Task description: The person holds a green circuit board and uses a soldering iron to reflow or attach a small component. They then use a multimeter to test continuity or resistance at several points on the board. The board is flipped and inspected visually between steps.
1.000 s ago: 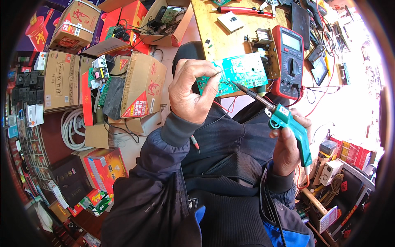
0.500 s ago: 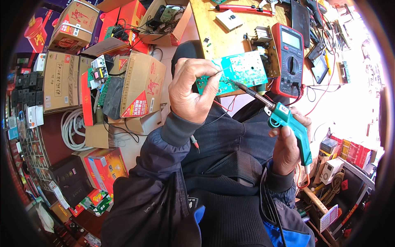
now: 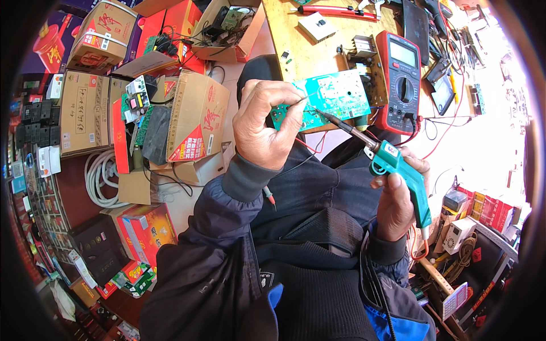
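Observation:
A green circuit board (image 3: 344, 94) lies at the front edge of the wooden bench, its trace side facing up. My left hand (image 3: 263, 128) is over the board's left end, thumb and forefinger closed in a pinch on a thin wire-like piece (image 3: 303, 99); its exact kind is too small to tell. In my right hand (image 3: 395, 210) is a teal pistol-shaped soldering iron (image 3: 408, 176), its fingers wrapped round the handle. The iron's dark tip points up and left to the board, close to the thin piece. Whether tip and board touch is unclear.
Right of the board are metal heatsinks (image 3: 364, 46) and a red multimeter (image 3: 398, 85). A white block (image 3: 317, 27) and a red pen-shaped tool (image 3: 338, 11) lie farther back. Cardboard boxes (image 3: 196, 116) crowd the left. A probe (image 3: 269, 195) hangs below my left wrist.
The soldering iron's tip has shifted very slightly up and left over the board. My left hand keeps the same pinch in the same place.

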`<state>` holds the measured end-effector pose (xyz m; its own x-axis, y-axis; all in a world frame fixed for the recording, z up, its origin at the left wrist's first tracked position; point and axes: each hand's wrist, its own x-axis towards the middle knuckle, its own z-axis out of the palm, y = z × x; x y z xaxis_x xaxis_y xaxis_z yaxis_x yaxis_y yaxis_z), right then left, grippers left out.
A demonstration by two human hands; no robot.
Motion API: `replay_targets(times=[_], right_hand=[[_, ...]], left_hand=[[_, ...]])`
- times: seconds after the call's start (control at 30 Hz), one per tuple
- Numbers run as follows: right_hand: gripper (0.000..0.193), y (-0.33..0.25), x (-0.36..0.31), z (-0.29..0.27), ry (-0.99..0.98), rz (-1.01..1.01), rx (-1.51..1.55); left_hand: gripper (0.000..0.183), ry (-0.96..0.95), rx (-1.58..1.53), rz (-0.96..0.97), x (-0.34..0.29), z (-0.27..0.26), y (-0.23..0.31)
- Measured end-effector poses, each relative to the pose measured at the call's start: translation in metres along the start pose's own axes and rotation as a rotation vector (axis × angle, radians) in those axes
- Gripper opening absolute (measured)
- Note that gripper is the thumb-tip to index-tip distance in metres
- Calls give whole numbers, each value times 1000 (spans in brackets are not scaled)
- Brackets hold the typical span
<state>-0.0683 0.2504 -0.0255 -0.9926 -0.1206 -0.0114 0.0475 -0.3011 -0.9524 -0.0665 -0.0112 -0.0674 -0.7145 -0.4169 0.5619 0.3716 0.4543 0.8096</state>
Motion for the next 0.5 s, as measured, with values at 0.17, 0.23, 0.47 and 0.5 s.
replay_targets(times=[0.17,0.23,0.47,0.5], right_hand=[[37,0,0,0,-13,4,-10],[37,0,0,0,-12,2,-12],[37,0,0,0,-9,4,-17],[36,0,0,0,-2,4,-2]], left_hand=[[22,-5,1,1,0,0,-1],[22,-6,4,2,0,0,-1],[22,-24,18,14,0,-1,0],[21,-40,27,21,0,-2,0]])
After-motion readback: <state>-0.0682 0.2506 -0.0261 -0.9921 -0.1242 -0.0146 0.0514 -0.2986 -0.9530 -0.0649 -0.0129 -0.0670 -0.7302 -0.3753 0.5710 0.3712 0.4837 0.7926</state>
